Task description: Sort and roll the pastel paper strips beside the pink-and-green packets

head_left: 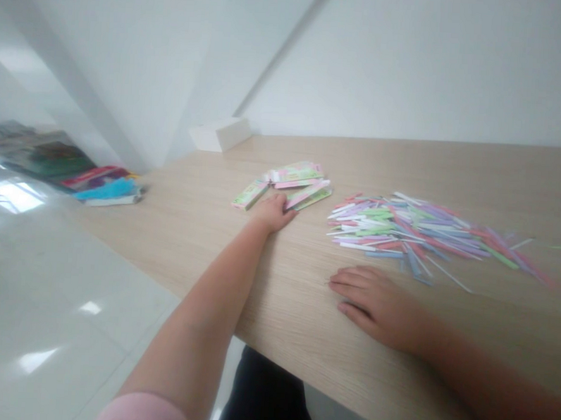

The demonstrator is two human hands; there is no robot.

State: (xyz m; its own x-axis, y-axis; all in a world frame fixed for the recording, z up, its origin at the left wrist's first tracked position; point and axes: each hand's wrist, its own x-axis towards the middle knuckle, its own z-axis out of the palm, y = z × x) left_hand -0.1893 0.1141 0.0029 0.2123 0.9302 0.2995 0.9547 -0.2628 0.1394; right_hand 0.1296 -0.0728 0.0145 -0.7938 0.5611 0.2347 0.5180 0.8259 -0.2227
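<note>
My left hand [274,213] reaches out to a group of small flat pink-and-green boxes [296,174]. Its thumb and fingers close around the near end of one small box [307,194], though blur softens the fingertips. Another such box [250,194] lies just left of that hand. My right hand [374,304] rests flat on the table with its fingers stretched out, holding nothing. Beyond the right hand spreads a loose pile of thin sticks [403,227], coloured white, purple, green, red and blue, that look like paper or plastic tubes.
The light wooden table [501,179] runs along a white wall. A white box [222,134] stands at its back left. Blue and red packages [108,188] lie past the table's left edge, above a shiny tiled floor [66,298].
</note>
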